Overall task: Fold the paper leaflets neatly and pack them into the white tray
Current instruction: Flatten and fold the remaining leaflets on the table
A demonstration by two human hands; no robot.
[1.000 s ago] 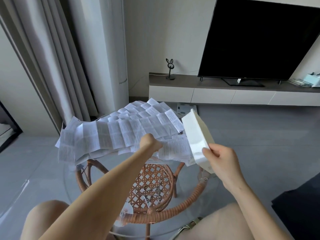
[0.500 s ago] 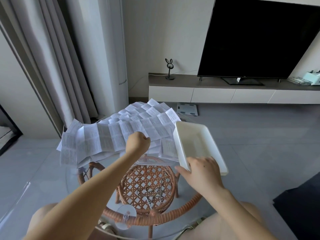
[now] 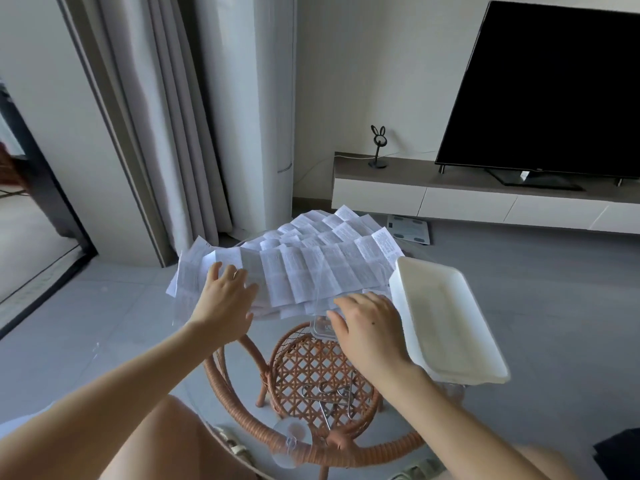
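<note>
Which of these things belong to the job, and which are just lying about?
Job: paper leaflets, white tray, left hand, right hand.
Lying about: television, rabbit-eared ornament, bathroom scale, curtain.

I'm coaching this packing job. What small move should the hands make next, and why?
Probably pinch the near edge of the top sheet of the leaflets with the right hand while the left hand steadies them: they lie unfolded, and the white tray sits empty alongside.

Left hand [image 3: 225, 301] flat, fingers spread, on unfolded leaflets [image 3: 322, 268] (creased, overlapping) across glass tabletop's [image 3: 266, 329] far side; right hand [image 3: 369, 329] relaxed at their near edge, just beside white tray [image 3: 443, 320] on right edge.
</note>
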